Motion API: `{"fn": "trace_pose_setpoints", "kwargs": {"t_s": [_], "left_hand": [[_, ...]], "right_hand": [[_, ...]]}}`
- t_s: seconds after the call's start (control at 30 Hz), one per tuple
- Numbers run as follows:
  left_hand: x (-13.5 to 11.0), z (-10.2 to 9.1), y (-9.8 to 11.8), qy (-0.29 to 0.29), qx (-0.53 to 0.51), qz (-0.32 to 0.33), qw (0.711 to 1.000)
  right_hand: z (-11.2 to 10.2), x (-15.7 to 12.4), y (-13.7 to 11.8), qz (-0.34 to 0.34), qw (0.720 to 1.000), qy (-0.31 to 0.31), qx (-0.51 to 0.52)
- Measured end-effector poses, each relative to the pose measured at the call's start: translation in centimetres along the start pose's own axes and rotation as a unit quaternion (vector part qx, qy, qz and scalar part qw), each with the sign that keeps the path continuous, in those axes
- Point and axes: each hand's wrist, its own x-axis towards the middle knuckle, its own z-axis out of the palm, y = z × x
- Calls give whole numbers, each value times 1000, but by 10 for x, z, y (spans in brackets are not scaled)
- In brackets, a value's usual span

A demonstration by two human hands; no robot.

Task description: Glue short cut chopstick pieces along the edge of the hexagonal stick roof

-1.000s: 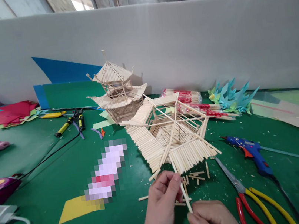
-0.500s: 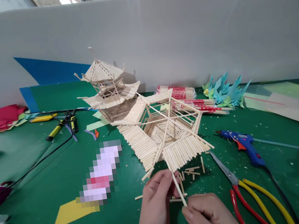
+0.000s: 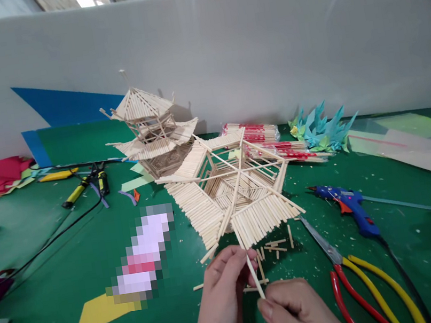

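Between my two hands runs a thin wooden stick, its upper end close to the near edge of a roof. My left hand pinches the stick near that end, thumb against fingers. Lower down, my right hand grips the same stick, with its thumb on top. Just beyond them stands a six-sided stick-built roof frame, its left and near sides covered with rows of short sticks and its middle open with crossing sticks. Behind it to the left rises a finished-looking tiered stick pagoda.
A blue glue gun and open-handled pliers lie right of my hands. Short stick offcuts lie just past them. Bundled sticks and folded teal paper sit behind; yellow paper and cutters lie left.
The whole view has shifted slightly, so most things sit a little further left. Both hands keep the same hold on the stick; the roof frame stands as before.
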Motion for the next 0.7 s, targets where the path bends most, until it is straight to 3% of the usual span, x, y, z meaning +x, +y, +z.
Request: {"fn": "trace_pose_setpoints", "kwargs": {"t_s": [0.7], "left_hand": [[-2, 3, 1, 7, 32, 7, 999]], "right_hand": [[0, 2, -6, 12, 1000, 3, 21]]}}
